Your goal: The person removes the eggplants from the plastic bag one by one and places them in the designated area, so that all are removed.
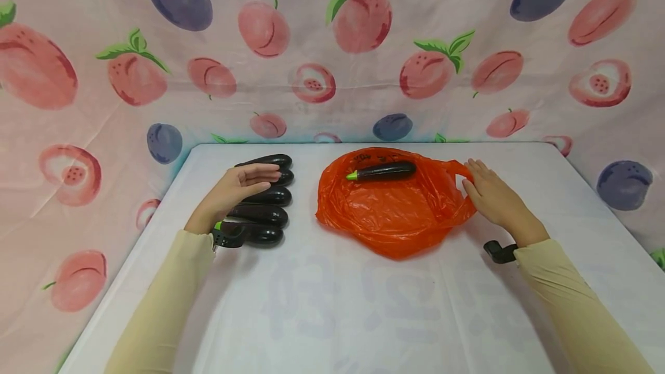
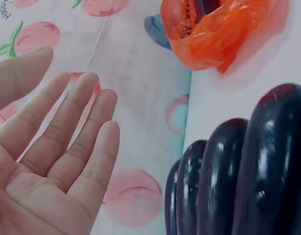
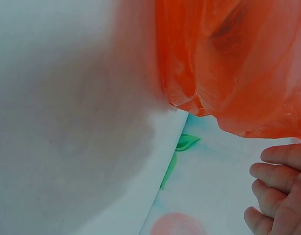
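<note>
Several dark eggplants (image 1: 266, 215) lie side by side in a column on the left of the table. My left hand (image 1: 236, 189) hovers over them with its fingers extended and holds nothing; the left wrist view shows its bare palm beside the glossy eggplants (image 2: 268, 161). To the right, an orange plastic bag (image 1: 389, 212) lies spread open, with a single eggplant (image 1: 387, 171) along its far side, green stem pointing left. My right hand (image 1: 493, 195) is at the bag's right end, fingers straight, thumb by a white patch on the bag.
A white-covered table (image 1: 363, 316) carries everything. Behind and beside it hangs a fruit-print cloth (image 1: 312, 27). Black wrist devices sit at the left wrist (image 1: 228, 236) and the right wrist (image 1: 500, 251).
</note>
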A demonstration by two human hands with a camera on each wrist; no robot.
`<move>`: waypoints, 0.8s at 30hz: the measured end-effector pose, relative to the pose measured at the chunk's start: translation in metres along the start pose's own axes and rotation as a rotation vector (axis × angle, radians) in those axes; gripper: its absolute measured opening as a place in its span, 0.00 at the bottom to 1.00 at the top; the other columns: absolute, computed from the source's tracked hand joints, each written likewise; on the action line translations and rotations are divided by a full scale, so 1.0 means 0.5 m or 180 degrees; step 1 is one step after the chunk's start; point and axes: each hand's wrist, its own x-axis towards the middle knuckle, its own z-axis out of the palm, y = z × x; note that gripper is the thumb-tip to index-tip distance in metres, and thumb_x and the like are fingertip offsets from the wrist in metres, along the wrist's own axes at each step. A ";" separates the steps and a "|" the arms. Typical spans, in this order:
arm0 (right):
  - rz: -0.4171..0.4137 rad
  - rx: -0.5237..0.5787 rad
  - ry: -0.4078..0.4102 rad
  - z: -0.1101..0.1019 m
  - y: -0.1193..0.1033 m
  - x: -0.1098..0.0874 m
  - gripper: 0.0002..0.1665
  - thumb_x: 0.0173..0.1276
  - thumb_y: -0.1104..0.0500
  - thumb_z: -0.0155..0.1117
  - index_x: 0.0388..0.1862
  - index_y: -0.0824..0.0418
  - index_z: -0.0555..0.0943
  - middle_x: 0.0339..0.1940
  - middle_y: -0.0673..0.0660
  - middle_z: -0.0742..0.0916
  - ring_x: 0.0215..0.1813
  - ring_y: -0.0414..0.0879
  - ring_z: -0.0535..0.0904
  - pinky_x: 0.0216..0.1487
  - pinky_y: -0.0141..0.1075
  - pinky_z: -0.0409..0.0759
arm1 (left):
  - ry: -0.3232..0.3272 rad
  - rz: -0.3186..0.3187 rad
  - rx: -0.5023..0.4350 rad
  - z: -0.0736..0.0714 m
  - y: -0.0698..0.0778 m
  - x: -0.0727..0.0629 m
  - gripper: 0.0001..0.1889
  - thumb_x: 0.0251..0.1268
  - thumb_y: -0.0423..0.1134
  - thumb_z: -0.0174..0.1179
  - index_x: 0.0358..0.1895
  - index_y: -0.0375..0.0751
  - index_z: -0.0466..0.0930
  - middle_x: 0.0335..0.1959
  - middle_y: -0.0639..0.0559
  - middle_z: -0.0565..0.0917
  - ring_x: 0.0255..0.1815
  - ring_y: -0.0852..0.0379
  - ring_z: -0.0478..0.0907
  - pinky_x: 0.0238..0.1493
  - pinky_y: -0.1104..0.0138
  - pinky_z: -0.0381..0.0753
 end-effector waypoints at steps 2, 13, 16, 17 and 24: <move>-0.0002 0.0009 0.0000 0.000 0.000 0.000 0.37 0.77 0.49 0.32 0.72 0.75 0.45 0.73 0.75 0.53 0.75 0.67 0.43 0.73 0.60 0.44 | -0.0008 0.0015 -0.0003 0.004 0.003 0.006 0.24 0.67 0.37 0.57 0.64 0.32 0.68 0.62 0.35 0.73 0.60 0.56 0.75 0.55 0.78 0.74; 0.0015 0.0033 -0.0013 0.001 -0.001 0.000 0.38 0.77 0.48 0.31 0.73 0.75 0.45 0.73 0.75 0.53 0.75 0.67 0.43 0.73 0.60 0.43 | -0.0053 -0.0045 0.0027 0.023 0.017 0.041 0.22 0.68 0.37 0.55 0.64 0.37 0.70 0.61 0.38 0.75 0.58 0.61 0.76 0.57 0.77 0.73; 0.0031 0.0029 -0.0028 0.001 -0.002 0.000 0.38 0.77 0.48 0.32 0.73 0.75 0.45 0.73 0.75 0.53 0.75 0.67 0.43 0.73 0.60 0.44 | -0.0073 -0.0020 0.0049 0.031 0.019 0.051 0.21 0.68 0.36 0.54 0.64 0.38 0.70 0.61 0.39 0.75 0.60 0.56 0.75 0.59 0.75 0.72; 0.0034 0.0027 -0.0032 0.001 -0.002 0.000 0.37 0.77 0.48 0.32 0.73 0.74 0.45 0.73 0.75 0.53 0.75 0.67 0.43 0.73 0.60 0.44 | -0.0083 -0.0008 0.0062 0.033 0.020 0.054 0.21 0.69 0.36 0.54 0.63 0.38 0.70 0.61 0.39 0.75 0.61 0.53 0.74 0.60 0.74 0.73; 0.0071 0.0032 -0.0061 0.004 0.000 0.001 0.37 0.77 0.49 0.34 0.73 0.74 0.45 0.74 0.74 0.52 0.75 0.67 0.42 0.73 0.60 0.43 | -0.0158 -0.0051 0.0056 0.049 0.032 0.080 0.21 0.68 0.39 0.55 0.63 0.40 0.71 0.61 0.40 0.76 0.63 0.47 0.73 0.64 0.62 0.71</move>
